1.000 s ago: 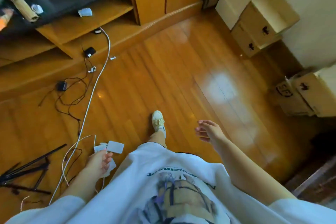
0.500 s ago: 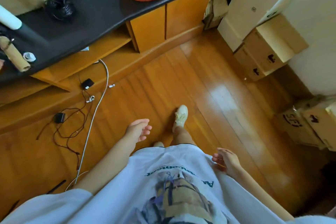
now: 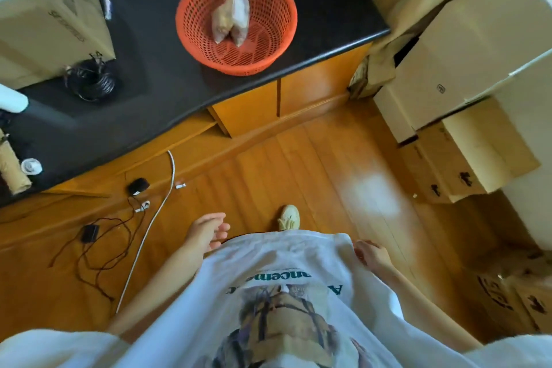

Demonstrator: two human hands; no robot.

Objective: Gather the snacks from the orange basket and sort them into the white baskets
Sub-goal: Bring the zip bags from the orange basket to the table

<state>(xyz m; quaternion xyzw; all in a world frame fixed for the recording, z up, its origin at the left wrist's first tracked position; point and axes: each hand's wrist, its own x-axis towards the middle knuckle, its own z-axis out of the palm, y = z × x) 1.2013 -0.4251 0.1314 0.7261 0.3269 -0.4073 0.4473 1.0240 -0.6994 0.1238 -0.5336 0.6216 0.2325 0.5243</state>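
Note:
An orange mesh basket (image 3: 265, 57) stands on the black counter (image 3: 167, 81) near its front edge. Two clear snack bags (image 3: 231, 16) lean together inside it. My left hand (image 3: 207, 231) hangs low in front of my shirt, fingers apart, holding nothing, well short of the counter. My right hand (image 3: 372, 254) is at my right hip by the shirt hem, fingers loosely curled and empty. No white baskets are in view.
Cardboard boxes (image 3: 466, 75) are stacked at the right along the wall, another box (image 3: 50, 15) sits at the counter's left. A coil of black cable (image 3: 91, 81) lies on the counter. Loose cables and adapters (image 3: 119, 218) trail across the wooden floor at the left.
My view has tilted up and moved closer to the counter, bringing the whole orange basket into sight. My left hand swung forward from my side; my right hand dropped back to my hip.

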